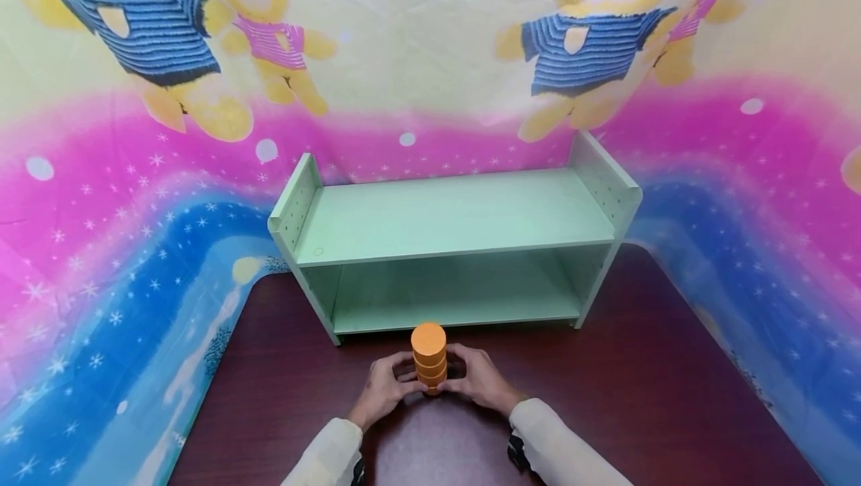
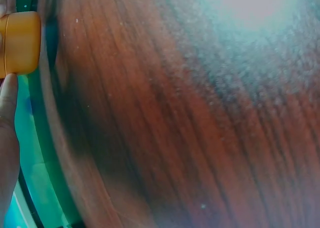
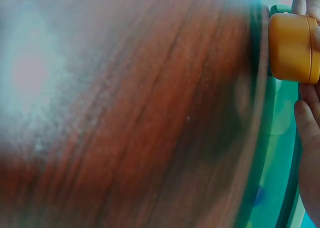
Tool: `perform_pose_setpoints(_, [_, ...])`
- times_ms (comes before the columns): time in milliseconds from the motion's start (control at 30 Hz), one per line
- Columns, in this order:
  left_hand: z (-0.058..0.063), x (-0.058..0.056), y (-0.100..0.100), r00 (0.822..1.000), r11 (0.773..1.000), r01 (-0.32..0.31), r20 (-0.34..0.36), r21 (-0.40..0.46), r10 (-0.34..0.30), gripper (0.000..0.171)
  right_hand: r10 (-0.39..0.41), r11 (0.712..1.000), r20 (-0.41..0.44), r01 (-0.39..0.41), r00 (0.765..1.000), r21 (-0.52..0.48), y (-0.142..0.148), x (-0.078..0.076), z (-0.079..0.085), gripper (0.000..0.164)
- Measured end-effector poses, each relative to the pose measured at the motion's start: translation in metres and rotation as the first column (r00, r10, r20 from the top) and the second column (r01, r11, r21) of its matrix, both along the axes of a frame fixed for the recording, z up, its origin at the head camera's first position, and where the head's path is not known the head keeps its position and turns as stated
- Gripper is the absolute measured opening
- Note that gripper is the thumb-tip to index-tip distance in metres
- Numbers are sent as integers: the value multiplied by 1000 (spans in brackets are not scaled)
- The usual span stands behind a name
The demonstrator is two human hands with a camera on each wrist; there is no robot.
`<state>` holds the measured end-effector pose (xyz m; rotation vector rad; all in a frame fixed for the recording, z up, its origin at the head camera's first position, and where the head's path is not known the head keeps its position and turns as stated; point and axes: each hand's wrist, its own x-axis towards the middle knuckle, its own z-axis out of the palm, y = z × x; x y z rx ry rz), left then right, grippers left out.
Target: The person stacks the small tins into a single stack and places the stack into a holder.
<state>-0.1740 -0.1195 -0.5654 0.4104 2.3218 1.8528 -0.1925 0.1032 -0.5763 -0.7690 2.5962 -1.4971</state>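
A stack of orange round containers [image 1: 429,344] stands upright between both hands, in front of the pale green shelf. From its left side my left hand [image 1: 386,387] grips the lower part, thumb at the front and fingers behind. My right hand [image 1: 483,379] holds it the same way from the right. One smooth orange container [image 2: 22,43] shows at the left edge of the left wrist view, with fingertips against it. In the right wrist view, an orange container [image 3: 290,48] with a seam sits among the right fingers. Whether the stack touches the table cannot be told.
The pale green two-tier shelf [image 1: 457,213] stands at the back of the dark red-brown table [image 1: 639,396]. Its raised side panels flank the upper board. A bear-patterned cloth [image 1: 417,60] hangs behind and along both sides.
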Motion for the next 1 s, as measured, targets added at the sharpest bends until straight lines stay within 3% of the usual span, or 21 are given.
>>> perform_pose_setpoints(200, [20,4,2,1000,1000,16,-24,-27,-16,47,5,1000,-10,-5,1000,-1,2,1,3,59])
perform_pose_setpoints(500, [7,-5,0,999,1000,29,-41,-8,-29,51,14,999,-23,-15,1000,-32,6,2,12,59])
perform_pose_setpoints(1000, [22,-5,5,997,999,49,-64,-20,-50,51,20,1000,-57,-21,998,-12,17,2,25,59])
